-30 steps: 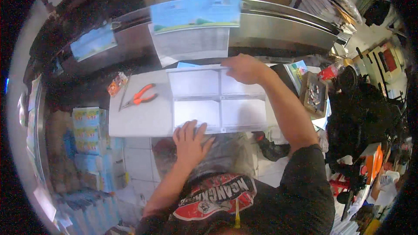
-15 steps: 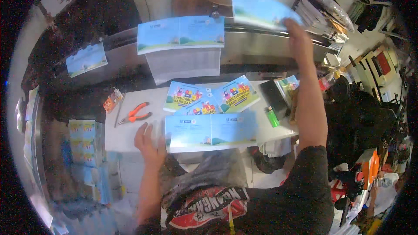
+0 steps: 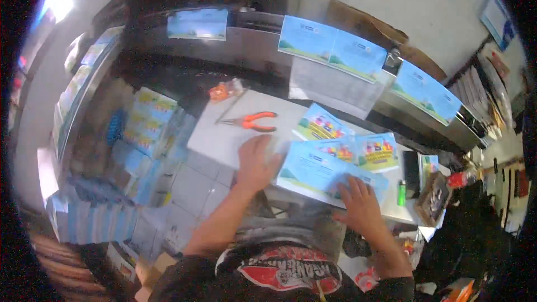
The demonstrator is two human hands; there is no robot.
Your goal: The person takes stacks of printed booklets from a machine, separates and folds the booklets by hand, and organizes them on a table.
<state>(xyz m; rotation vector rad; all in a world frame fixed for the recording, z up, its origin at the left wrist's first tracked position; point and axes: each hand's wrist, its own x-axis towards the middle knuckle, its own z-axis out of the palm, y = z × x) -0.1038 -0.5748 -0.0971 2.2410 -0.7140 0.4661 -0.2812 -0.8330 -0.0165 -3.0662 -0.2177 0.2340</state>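
Note:
A pale-blue open booklet point(image 3: 313, 169) with green hill drawings lies spread on the white table in front of me. My right hand point(image 3: 359, 204) rests on its lower right part, fingers spread and gripping nothing. Beside its left end, my left hand point(image 3: 258, 161) lies on the table with fingers stretched out, slightly blurred. Several colourful booklets, one with a cartoon cover point(image 3: 378, 152), lie behind the open one and are partly covered by it. Orange-handled pliers point(image 3: 257, 121) sit beyond my left hand. At the right are a green lighter point(image 3: 401, 193) and a dark phone-like slab point(image 3: 411, 172).
Blue sheets, including a wide one point(image 3: 335, 46), stand along the dark ledge behind the white table point(image 3: 215, 131). Stacks of printed booklets point(image 3: 148, 117) fill the left side. A small brown box point(image 3: 433, 198) sits at the table's right end.
My right hand has come down from the far right ledge to the open booklet; the blue sheet it held now stands on that ledge. The whole view has turned left.

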